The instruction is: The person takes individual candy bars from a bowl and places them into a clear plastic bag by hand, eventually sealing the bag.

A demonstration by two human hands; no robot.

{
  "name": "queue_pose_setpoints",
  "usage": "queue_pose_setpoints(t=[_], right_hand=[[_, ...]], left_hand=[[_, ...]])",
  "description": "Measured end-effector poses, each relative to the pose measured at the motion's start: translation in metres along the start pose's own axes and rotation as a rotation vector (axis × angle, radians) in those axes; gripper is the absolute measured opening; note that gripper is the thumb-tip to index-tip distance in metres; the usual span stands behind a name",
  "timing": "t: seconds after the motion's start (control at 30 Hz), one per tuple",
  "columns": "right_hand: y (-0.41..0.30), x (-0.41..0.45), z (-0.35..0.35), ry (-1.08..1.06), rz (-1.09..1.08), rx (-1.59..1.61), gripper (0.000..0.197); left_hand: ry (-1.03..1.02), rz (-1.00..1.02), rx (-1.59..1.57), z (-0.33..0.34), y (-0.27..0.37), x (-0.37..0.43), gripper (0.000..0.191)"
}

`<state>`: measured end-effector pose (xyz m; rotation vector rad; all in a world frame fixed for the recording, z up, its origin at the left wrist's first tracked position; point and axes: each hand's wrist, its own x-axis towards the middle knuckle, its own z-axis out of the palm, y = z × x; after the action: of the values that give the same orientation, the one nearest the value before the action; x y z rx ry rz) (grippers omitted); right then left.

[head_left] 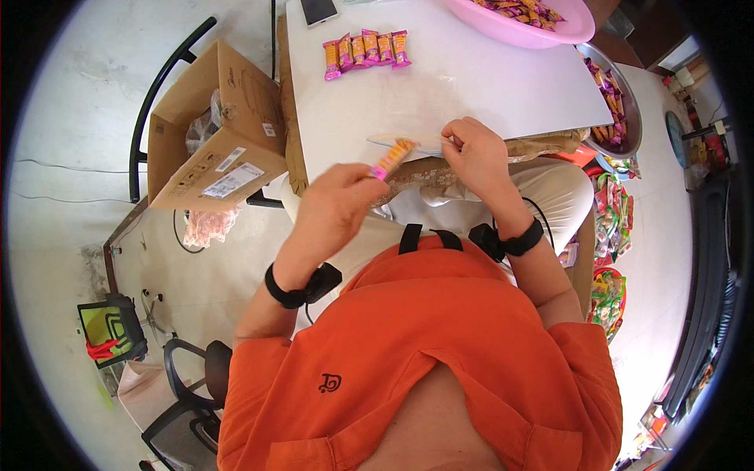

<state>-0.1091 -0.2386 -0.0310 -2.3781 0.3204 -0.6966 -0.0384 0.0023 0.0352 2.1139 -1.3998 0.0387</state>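
Observation:
My left hand (339, 200) holds a small orange and pink wrapped snack (392, 159) by its pink end, over the near edge of the white table (500, 76). Just to the right, my right hand (474, 150) pinches the rim of a clear plastic bag (412, 97) that lies flat on the tabletop. The bag's mouth faces me, close to the held snack. Farther back on the table, several matching wrapped snacks (368, 50) lie side by side in a row.
A pink basin (530, 36) of wrapped snacks stands at the back right, beside a metal bowl (633, 112) with more. A phone (319, 10) lies at the back left. Left of the table is an open cardboard box (247, 118). Bagged goods (612, 218) stand at the right.

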Motion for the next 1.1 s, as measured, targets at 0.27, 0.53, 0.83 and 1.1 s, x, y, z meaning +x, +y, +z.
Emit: queue_pose_setpoints(t=[0.27,0.53,0.83,1.1], right_hand=[[-0.004,-0.005,0.007,-0.069,0.008,0.047,0.003],[-0.003,-0.004,0.004,-0.136,-0.092,0.024,0.003],[0.001,-0.003,0.001,-0.172,-0.145,0.024,0.003],[0.008,-0.002,-0.003,-0.217,-0.239,0.016,0.002]], left_hand=[[-0.068,0.012,0.275,0.031,-0.007,0.017,0.019],[-0.025,-0.104,0.421,0.058,-0.026,0.040,0.020],[0.180,-0.053,0.435,0.051,-0.017,0.068,0.045],[-0.042,-0.141,0.281,0.048,-0.031,0.079,0.041]])
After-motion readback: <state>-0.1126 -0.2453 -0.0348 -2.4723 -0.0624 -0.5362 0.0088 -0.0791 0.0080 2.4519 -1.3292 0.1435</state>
